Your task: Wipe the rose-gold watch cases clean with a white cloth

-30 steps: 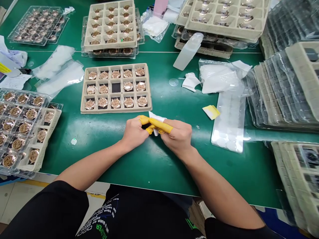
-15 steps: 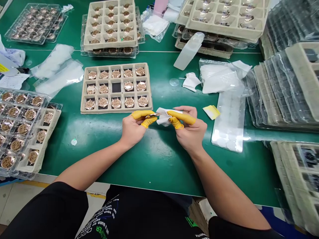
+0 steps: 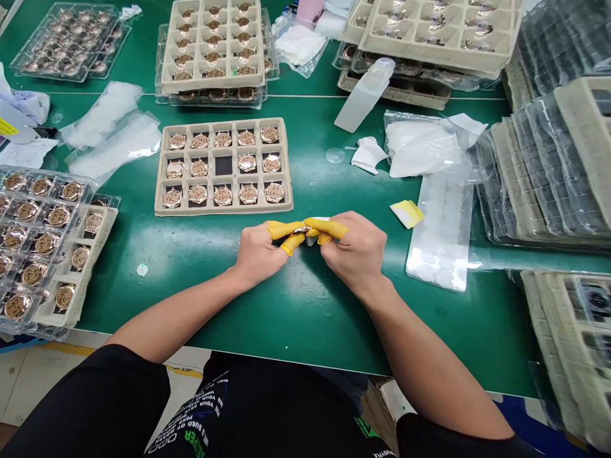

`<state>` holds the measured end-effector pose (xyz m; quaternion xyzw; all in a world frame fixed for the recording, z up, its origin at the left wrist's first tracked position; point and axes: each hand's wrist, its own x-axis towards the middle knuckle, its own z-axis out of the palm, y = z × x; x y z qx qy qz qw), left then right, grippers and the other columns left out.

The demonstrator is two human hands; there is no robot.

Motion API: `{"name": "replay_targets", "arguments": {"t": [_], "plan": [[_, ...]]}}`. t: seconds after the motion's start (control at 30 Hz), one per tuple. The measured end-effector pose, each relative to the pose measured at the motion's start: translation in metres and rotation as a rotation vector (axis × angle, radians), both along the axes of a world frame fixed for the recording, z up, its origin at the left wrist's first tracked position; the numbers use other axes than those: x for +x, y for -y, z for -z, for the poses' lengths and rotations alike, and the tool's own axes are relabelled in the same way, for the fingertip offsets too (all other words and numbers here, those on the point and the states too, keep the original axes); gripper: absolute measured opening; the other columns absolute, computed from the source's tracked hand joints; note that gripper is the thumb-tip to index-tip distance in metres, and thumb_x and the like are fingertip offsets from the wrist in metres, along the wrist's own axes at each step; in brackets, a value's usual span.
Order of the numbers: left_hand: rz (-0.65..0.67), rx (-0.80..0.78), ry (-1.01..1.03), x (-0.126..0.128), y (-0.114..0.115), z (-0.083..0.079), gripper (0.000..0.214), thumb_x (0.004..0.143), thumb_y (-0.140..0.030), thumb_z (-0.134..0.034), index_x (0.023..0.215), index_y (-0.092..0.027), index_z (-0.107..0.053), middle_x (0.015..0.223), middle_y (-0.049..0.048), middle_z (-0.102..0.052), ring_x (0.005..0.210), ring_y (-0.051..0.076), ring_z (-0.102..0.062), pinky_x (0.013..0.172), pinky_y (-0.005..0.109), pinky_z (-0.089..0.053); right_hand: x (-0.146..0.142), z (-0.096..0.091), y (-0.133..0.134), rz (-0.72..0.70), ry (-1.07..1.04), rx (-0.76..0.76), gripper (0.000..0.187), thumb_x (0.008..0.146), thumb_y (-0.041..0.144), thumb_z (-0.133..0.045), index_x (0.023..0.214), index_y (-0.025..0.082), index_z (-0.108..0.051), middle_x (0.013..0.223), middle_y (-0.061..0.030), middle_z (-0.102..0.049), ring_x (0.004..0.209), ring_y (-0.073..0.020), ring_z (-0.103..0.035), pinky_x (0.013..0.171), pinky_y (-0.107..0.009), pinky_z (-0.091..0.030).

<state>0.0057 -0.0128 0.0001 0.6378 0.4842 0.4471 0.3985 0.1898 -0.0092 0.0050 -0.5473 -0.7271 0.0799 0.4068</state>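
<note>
Between the yellow-covered fingertips of my left hand (image 3: 262, 251) is a rose-gold watch case (image 3: 301, 230), seen edge-on. My right hand (image 3: 356, 248), also with yellow finger cots, is closed on a white cloth (image 3: 319, 221) pressed against the case. Most of the cloth is hidden by the fingers. Just beyond my hands lies a beige tray (image 3: 224, 210) with rose-gold watch cases, backs up. One compartment in its middle row shows only a black pad (image 3: 223, 166).
Stacked trays (image 3: 212, 79) of cases stand behind, and more trays (image 3: 107, 254) at left. A white bottle (image 3: 365, 95), plastic bags (image 3: 420, 149), a crumpled cloth (image 3: 368, 154) and a yellow-white piece (image 3: 407, 214) lie to the right. Tall tray stacks (image 3: 529, 172) edge the right side.
My right hand has moved left and closed up, bringing the cloth onto the watch case. My left hand has shifted slightly right and down with the case.
</note>
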Motion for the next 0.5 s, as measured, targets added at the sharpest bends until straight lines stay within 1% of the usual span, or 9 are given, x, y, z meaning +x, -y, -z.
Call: {"name": "replay_targets", "arguments": {"t": [0.07,0.1,0.17,0.23,0.27,0.33,0.37,0.43,0.5], "plan": [[0.004,-0.155,0.142,0.004,-0.002,0.001,0.021,0.079,-0.023,-0.079,0.100,-0.024,-0.083,0.099,0.0047,-0.082,0.089,0.020,-0.076,0.087,0.035,-0.061,0.006,-0.002,-0.003,0.115,0.112,0.022,0.016,0.075,0.016,-0.067,0.075,0.025,-0.080,0.072,-0.0043,-0.076,0.073,-0.0202,-0.067,0.069,-0.036,-0.051],[0.005,-0.236,0.238,0.006,-0.004,0.002,0.022,0.077,-0.026,-0.082,0.099,-0.022,-0.082,0.100,0.0053,-0.082,0.090,0.020,-0.076,0.087,0.035,-0.061,0.007,-0.003,-0.004,0.161,0.074,0.008,0.015,0.077,0.018,-0.067,0.076,0.024,-0.080,0.074,-0.0051,-0.076,0.073,-0.0206,-0.067,0.071,-0.037,-0.051],[-0.008,-0.340,0.416,0.008,-0.008,0.003,0.030,0.072,-0.033,-0.087,0.098,-0.020,-0.080,0.101,0.0062,-0.082,0.093,0.021,-0.077,0.090,0.035,-0.062,0.007,-0.006,-0.004,0.194,-0.171,-0.072,0.015,0.083,0.025,-0.068,0.086,0.024,-0.082,0.082,-0.0057,-0.079,0.078,-0.0212,-0.070,0.074,-0.038,-0.055],[-0.025,-0.353,0.512,0.008,-0.011,0.004,0.037,0.066,-0.037,-0.092,0.095,-0.019,-0.079,0.102,0.0065,-0.081,0.096,0.021,-0.077,0.094,0.037,-0.061,0.003,-0.008,-0.003,0.130,-0.466,-0.209,0.020,0.085,0.036,-0.071,0.097,0.024,-0.082,0.093,-0.0051,-0.081,0.084,-0.0218,-0.074,0.076,-0.038,-0.060],[-0.029,-0.347,0.534,0.008,-0.012,0.003,0.039,0.063,-0.039,-0.094,0.093,-0.019,-0.079,0.101,0.0065,-0.081,0.096,0.022,-0.076,0.094,0.038,-0.061,0.000,-0.008,-0.002,0.074,-0.568,-0.281,0.025,0.084,0.042,-0.074,0.099,0.024,-0.082,0.097,-0.0049,-0.082,0.086,-0.0224,-0.075,0.077,-0.038,-0.061],[-0.012,-0.350,0.537,0.007,-0.012,0.002,0.041,0.057,-0.040,-0.097,0.088,-0.018,-0.079,0.099,0.0068,-0.081,0.096,0.023,-0.076,0.095,0.039,-0.061,-0.007,-0.009,0.002,-0.033,-0.647,-0.371,0.031,0.079,0.047,-0.080,0.099,0.024,-0.083,0.100,-0.0048,-0.082,0.089,-0.0238,-0.077,0.080,-0.039,-0.063],[-0.001,-0.358,0.535,0.007,-0.011,0.002,0.042,0.055,-0.040,-0.098,0.086,-0.019,-0.080,0.098,0.0069,-0.081,0.095,0.023,-0.076,0.095,0.040,-0.061,-0.011,-0.008,0.004,-0.060,-0.652,-0.380,0.031,0.077,0.048,-0.081,0.098,0.025,-0.083,0.100,-0.0048,-0.082,0.090,-0.0241,-0.077,0.080,-0.039,-0.064],[-0.002,-0.376,0.553,0.008,-0.010,0.000,0.044,0.051,-0.040,-0.099,0.085,-0.019,-0.081,0.097,0.0066,-0.081,0.095,0.024,-0.076,0.094,0.040,-0.061,-0.017,-0.007,0.007,-0.055,-0.656,-0.338,0.029,0.076,0.047,-0.082,0.095,0.025,-0.084,0.095,-0.0043,-0.082,0.085,-0.0229,-0.077,0.077,-0.037,-0.063],[-0.036,-0.387,0.608,0.010,-0.007,-0.002,0.045,0.048,-0.040,-0.100,0.083,-0.020,-0.081,0.095,0.0058,-0.082,0.094,0.024,-0.076,0.093,0.040,-0.061,-0.024,-0.003,0.011,-0.002,-0.680,-0.276,0.026,0.076,0.046,-0.083,0.091,0.024,-0.084,0.083,-0.0027,-0.081,0.069,-0.0192,-0.073,0.065,-0.033,-0.061]]}}
